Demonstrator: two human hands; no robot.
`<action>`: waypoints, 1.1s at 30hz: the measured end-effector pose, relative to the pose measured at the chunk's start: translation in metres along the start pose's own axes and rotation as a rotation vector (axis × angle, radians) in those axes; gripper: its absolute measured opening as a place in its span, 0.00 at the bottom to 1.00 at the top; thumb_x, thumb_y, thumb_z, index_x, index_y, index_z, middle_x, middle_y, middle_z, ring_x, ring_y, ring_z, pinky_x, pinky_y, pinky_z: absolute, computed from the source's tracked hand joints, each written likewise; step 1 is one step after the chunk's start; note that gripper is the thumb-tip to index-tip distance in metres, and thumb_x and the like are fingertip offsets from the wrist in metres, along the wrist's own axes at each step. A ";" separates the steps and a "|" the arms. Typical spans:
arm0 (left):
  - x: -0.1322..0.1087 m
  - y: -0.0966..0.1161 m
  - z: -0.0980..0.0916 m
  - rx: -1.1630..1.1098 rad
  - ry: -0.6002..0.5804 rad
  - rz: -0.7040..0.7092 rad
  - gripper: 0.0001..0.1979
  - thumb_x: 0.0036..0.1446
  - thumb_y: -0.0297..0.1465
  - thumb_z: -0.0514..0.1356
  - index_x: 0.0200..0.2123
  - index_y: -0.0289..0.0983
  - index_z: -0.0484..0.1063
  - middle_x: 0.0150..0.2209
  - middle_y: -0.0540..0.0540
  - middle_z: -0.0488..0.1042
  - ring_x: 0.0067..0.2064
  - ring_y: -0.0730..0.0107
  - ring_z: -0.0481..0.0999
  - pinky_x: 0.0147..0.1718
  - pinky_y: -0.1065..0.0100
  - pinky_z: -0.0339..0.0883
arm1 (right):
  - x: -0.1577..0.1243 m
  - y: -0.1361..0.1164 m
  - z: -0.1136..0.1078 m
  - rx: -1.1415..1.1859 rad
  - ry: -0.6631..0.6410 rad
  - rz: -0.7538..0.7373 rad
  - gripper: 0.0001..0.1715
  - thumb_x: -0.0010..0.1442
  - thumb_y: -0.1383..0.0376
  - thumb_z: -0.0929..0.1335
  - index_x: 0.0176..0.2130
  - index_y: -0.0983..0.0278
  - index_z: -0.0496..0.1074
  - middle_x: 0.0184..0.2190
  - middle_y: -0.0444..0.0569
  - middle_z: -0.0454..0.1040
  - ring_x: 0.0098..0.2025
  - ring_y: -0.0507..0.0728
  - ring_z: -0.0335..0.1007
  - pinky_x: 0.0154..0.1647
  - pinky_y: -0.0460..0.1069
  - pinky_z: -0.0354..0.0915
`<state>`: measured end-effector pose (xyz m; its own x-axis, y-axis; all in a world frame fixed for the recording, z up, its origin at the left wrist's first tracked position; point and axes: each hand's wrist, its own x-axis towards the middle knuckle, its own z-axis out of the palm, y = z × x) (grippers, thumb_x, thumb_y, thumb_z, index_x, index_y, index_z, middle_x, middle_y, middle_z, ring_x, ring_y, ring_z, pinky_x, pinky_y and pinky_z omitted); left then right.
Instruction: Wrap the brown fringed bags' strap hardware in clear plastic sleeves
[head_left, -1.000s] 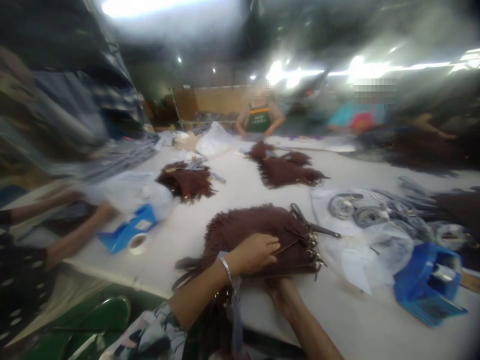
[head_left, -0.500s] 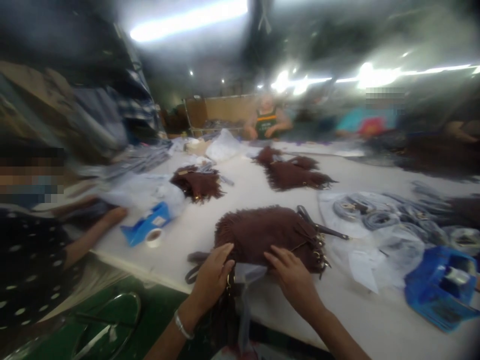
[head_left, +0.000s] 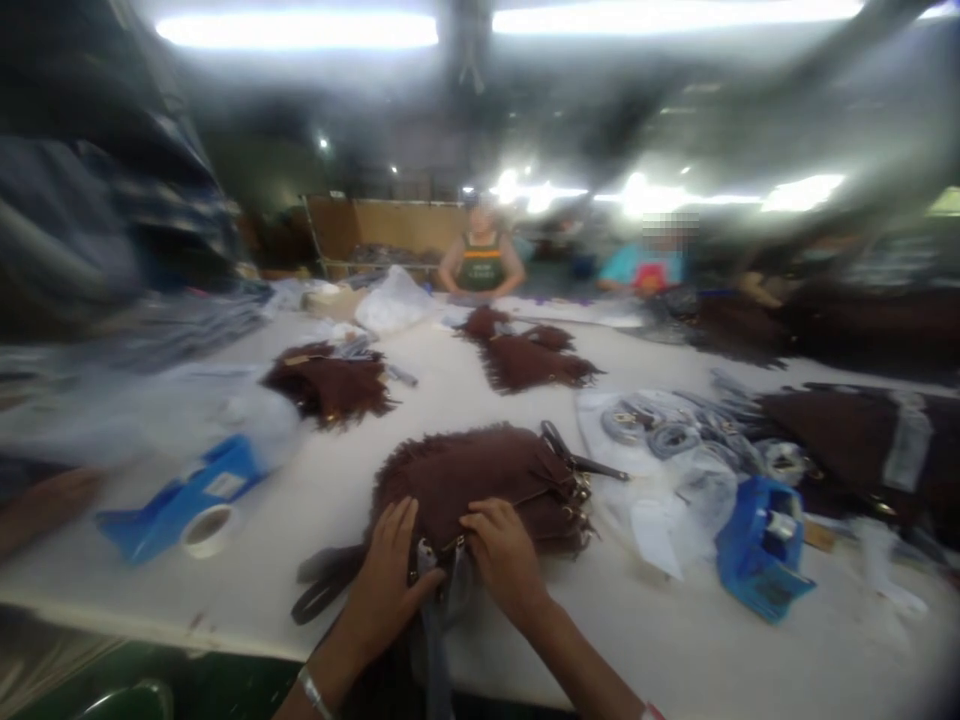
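Observation:
A dark brown fringed suede bag lies on the white table in front of me. My left hand rests on the bag's near edge, fingers curled beside a metal clasp. Touching the same edge just to the right is my right hand, its fingers bent down onto the suede. Between the two hands a grey strap hangs down off the table's front edge. The bag's dark strap trails to the left.
Blue tape dispensers sit at left and right. More fringed bags lie farther back; coiled straps in plastic at right. Another person's arm rests at the left edge. People stand at the far end.
My view has shifted right and the bag sits lower in it. Both hands have drawn closer together on the bag's near edge, around the clasp and grey strap.

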<state>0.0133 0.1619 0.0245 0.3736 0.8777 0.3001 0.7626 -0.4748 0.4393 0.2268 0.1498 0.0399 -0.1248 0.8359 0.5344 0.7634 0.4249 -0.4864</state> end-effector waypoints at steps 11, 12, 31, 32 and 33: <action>-0.006 0.031 0.010 0.032 0.020 -0.037 0.41 0.58 0.33 0.56 0.68 0.37 0.35 0.70 0.39 0.42 0.70 0.50 0.36 0.65 0.44 0.47 | -0.013 0.031 -0.009 0.126 -0.059 -0.079 0.13 0.62 0.70 0.65 0.46 0.59 0.71 0.50 0.52 0.71 0.55 0.61 0.63 0.57 0.61 0.63; -0.005 0.035 0.013 0.025 0.021 -0.045 0.41 0.58 0.32 0.57 0.68 0.36 0.36 0.70 0.38 0.41 0.70 0.49 0.35 0.65 0.44 0.47 | -0.011 0.035 -0.012 0.131 -0.067 -0.076 0.12 0.62 0.70 0.65 0.46 0.59 0.71 0.49 0.52 0.71 0.55 0.61 0.63 0.57 0.61 0.63; -0.008 0.042 -0.040 -0.262 0.308 -0.233 0.12 0.65 0.36 0.50 0.48 0.39 0.67 0.49 0.42 0.71 0.54 0.60 0.69 0.56 0.53 0.64 | 0.011 0.025 -0.038 0.135 0.054 0.029 0.07 0.63 0.65 0.65 0.41 0.58 0.72 0.43 0.49 0.73 0.48 0.60 0.68 0.51 0.56 0.66; -0.007 0.049 -0.044 -0.237 0.299 -0.190 0.12 0.65 0.36 0.51 0.49 0.39 0.66 0.50 0.41 0.70 0.55 0.59 0.68 0.56 0.53 0.64 | 0.011 0.023 -0.038 0.133 0.048 0.036 0.07 0.62 0.65 0.65 0.41 0.58 0.72 0.42 0.49 0.73 0.48 0.60 0.68 0.51 0.56 0.66; -0.005 0.056 -0.046 -0.193 0.276 -0.128 0.15 0.64 0.36 0.53 0.52 0.39 0.65 0.53 0.40 0.68 0.57 0.58 0.66 0.57 0.53 0.62 | 0.012 0.020 -0.038 0.129 0.038 0.041 0.06 0.62 0.65 0.65 0.41 0.57 0.72 0.41 0.49 0.73 0.47 0.60 0.68 0.50 0.56 0.66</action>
<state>0.0295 0.1284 0.0868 0.1050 0.8927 0.4382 0.6704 -0.3890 0.6318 0.2645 0.1550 0.0626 -0.0689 0.8406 0.5372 0.6794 0.4339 -0.5918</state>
